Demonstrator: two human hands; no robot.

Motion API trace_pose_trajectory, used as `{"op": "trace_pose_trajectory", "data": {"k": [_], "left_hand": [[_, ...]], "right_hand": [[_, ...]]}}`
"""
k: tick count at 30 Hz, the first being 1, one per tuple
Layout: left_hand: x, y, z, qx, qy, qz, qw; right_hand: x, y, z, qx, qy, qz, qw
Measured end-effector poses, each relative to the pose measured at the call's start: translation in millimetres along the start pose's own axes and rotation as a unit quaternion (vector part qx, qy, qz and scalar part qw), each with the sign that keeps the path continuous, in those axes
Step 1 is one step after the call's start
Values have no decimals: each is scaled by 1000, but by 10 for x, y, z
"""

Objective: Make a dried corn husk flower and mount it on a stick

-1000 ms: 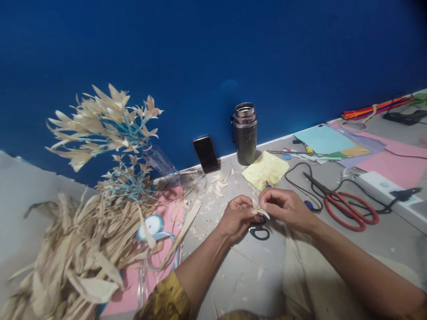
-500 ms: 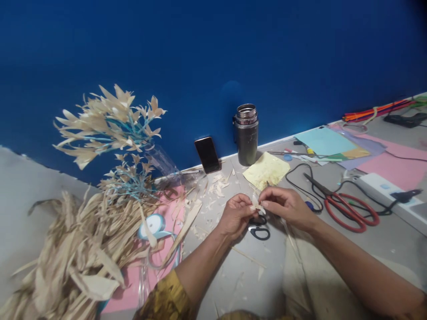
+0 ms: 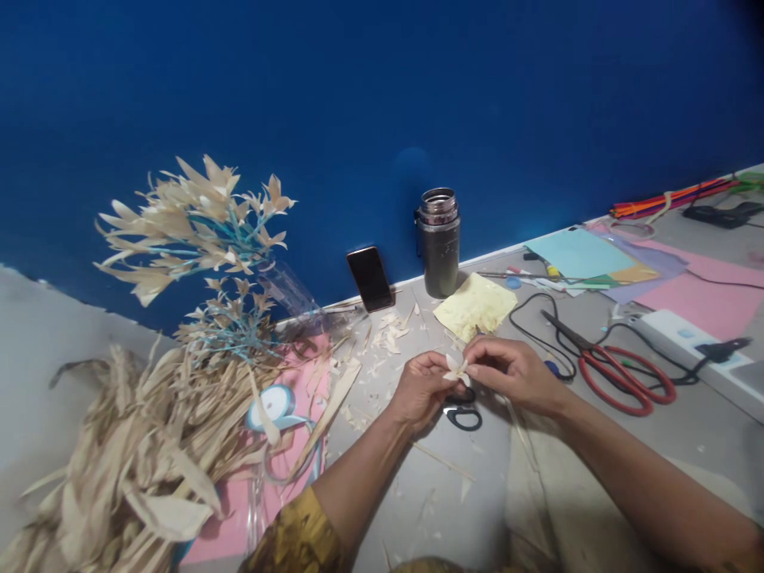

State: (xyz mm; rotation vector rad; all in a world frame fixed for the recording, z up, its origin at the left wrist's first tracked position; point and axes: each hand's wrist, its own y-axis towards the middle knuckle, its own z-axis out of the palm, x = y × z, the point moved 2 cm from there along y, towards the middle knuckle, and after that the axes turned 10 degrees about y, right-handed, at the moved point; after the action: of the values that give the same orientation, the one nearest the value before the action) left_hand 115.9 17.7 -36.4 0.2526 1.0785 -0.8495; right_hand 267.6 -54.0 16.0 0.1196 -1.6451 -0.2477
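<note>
Before the steel flask [image 3: 438, 241], left hand [image 3: 421, 390] and right hand [image 3: 513, 370] fingers pinch one small husk flower [image 3: 457, 369]; finished sprays [image 3: 191, 223] stand left of it, husk heap [image 3: 137, 446] unused.

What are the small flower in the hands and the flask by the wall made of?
The flower looks like dried husk or leaf strips: matte, pale tan, like the husk pile at left. The flask is probably stainless steel: dark brushed body, shiny rim.

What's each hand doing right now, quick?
Left hand: closed, pinching the small husk flower.
Right hand: closed, pinching the same flower.
</note>
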Motion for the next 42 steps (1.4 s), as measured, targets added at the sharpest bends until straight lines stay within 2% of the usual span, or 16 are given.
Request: {"op": "trace_pose_trajectory", "data": {"k": [7,12,15,20,25,34,42], "left_hand": [[6,-1,10,22,-8,-30,999],[2,39,-31,18,-19,18,1000],[-24,25,-21,-11,31,42,999],[-88,-45,47,-59,94,42,993],[-137,-78,98,-51,126,31,990],[-146,-91,100,-46,142,45,988],[-242,-106,58,-45,230,148,961]], "right_hand": [[-58,-6,-50,-72,64,42,994],[-145,4,-103,-111,148,84,979],[-177,1,-103,-123,171,98,973],[-106,12,-59,-113,116,77,984],[-69,31,-17,-89,90,58,990],[-74,19,5,-76,80,67,992],[-79,20,52,-89,104,94,986]]}}
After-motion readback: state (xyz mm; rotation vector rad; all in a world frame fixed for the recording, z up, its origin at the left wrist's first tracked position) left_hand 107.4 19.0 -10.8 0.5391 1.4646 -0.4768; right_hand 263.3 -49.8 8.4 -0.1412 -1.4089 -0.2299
